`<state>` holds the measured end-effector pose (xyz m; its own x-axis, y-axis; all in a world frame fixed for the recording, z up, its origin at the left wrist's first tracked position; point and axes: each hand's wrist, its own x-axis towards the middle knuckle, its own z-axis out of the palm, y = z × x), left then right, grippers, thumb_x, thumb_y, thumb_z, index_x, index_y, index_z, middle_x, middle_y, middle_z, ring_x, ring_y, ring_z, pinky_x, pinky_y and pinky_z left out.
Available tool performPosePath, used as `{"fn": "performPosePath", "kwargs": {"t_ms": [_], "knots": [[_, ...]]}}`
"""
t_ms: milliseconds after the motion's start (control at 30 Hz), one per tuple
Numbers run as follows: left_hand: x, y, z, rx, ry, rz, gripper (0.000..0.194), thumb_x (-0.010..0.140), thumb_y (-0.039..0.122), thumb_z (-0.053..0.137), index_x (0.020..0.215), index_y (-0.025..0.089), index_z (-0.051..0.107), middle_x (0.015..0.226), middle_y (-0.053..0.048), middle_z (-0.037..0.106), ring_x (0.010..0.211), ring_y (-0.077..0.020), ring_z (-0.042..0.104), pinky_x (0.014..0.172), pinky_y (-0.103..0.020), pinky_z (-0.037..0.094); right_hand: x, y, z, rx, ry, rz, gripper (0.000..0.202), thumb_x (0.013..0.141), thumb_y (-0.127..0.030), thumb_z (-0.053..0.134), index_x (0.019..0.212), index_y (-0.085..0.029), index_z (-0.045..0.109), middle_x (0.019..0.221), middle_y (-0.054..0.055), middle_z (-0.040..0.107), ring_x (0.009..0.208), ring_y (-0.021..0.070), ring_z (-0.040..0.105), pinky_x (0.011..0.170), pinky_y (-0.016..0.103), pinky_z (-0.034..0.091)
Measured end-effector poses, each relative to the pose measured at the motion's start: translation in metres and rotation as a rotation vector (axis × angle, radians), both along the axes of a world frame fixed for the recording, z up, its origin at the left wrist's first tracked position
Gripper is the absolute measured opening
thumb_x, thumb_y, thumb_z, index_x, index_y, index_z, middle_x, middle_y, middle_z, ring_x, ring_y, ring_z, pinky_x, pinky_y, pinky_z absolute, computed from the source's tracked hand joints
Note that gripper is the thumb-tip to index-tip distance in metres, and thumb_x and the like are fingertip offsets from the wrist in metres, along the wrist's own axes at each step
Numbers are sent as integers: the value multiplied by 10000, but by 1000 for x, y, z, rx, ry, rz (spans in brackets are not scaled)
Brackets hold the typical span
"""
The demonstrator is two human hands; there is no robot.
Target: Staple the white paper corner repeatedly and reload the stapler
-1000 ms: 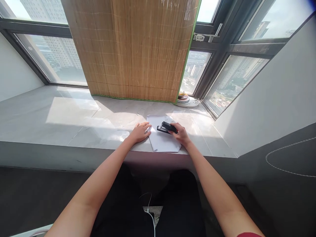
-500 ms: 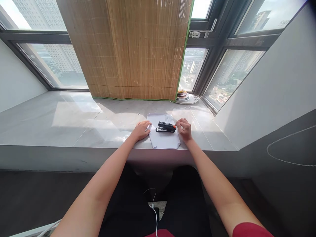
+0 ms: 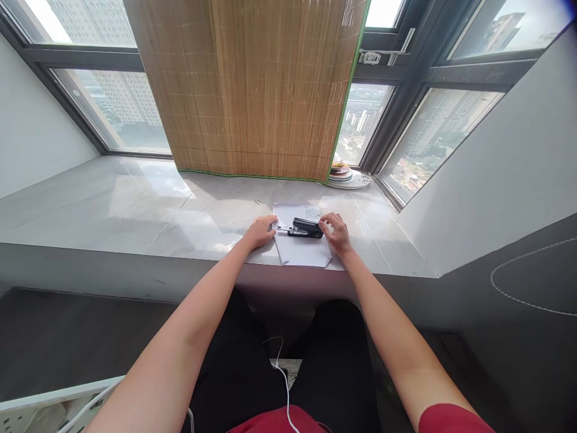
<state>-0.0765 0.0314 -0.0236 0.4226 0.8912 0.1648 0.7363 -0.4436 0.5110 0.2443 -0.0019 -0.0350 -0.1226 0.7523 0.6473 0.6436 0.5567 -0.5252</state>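
Note:
A black stapler (image 3: 307, 228) lies across white paper sheets (image 3: 304, 255), its top arm raised a little from its base. From its left end a thin metallic piece (image 3: 283, 228) sticks out toward my left hand. My right hand (image 3: 336, 233) is closed, thumb and fingers on the stapler's right end. My left hand (image 3: 261, 231) rests at the left edge of the paper with curled fingers, their tips beside the thin piece. Whatever sits inside those fingers is too small to make out. Some printing or writing shows at the paper's top right.
The paper lies on a pale tiled window sill (image 3: 135, 210). Tiny staple-like bits (image 3: 258, 201) lie behind my left hand. A bamboo blind (image 3: 261, 96) hangs at the back, with stacked plates (image 3: 349, 178) by its lower right corner. A white cable (image 3: 287, 391) crosses my lap.
A thin metallic piece now extends from the stapler's left end. My right hand has come onto the stapler's right end, covering the orange part seen before. The view has shifted slightly.

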Motion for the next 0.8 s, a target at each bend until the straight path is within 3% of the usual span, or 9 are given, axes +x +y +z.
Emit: {"fn": "performPosePath", "kwargs": {"t_ms": [33,100,167,267,333,433,533,633,800], "knots": [[0,0,0,0,-1,-2,542,887,213,508,1404,231,672,1620,-94,602,1514,-286,534,1329,-495,302,-1,1,-1,-26,-24,46,195,1044,-447,602,1064,-264,667,1063,76,722,992,271,627,891,439,552],[0,-1,1,-9,-22,0,516,909,224,484,1386,225,681,1615,-96,606,1508,-287,534,1321,-494,311,-4,3,-4,-76,-125,119,339,981,-424,700,1271,-260,637,1205,95,724,1095,292,650,928,449,564],[0,-2,4,-39,-68,20,486,964,263,436,1382,225,683,1585,-98,632,1496,-286,542,1313,-498,322,-8,3,-7,-84,-258,124,371,958,-380,728,1287,-241,627,1183,117,725,1100,312,657,929,460,565],[3,-8,10,-90,-190,38,448,1031,370,406,1341,234,699,1515,-112,677,1478,-289,555,1318,-496,322,-12,-1,-8,1,-389,58,203,993,-337,680,1163,-232,638,1061,124,724,1016,319,648,886,460,556],[9,-17,14,-81,-367,83,399,1035,410,440,1282,243,705,1515,-112,669,1501,-282,534,1329,-480,315,-13,-6,-6,74,-418,28,135,1032,-330,618,1131,-240,632,1053,127,724,1004,318,632,862,451,549],[32,-34,23,-85,-889,318,382,1077,436,384,1280,258,654,1591,-93,594,1532,-250,506,1288,-454,393,-11,-12,-2,146,-394,-24,153,1064,-335,545,1151,-241,629,1101,145,721,1018,329,615,857,465,541],[64,-45,31,-370,-1374,467,402,1103,487,353,1326,248,588,1634,-121,535,1475,-251,578,1179,-418,518,-7,-16,0,165,-389,-25,181,1063,-324,528,1167,-238,649,1188,166,719,1049,347,613,915,521,522],[87,-44,35,-736,-1592,501,495,1100,537,306,1371,208,558,1546,-202,587,1353,-282,675,1075,-422,597,-4,-19,-1,158,-421,5,223,1056,-253,492,1174,-255,680,1252,159,726,1120,357,617,989,566,485],[96,-37,30,-877,-1753,440,532,1103,483,257,1434,172,534,1453,-219,651,1216,-269,748,1007,-429,642,-4,-21,-5,141,-433,-13,336,1052,-158,422,1164,-271,719,1253,145,741,1209,346,616,1040,569,448]]}}
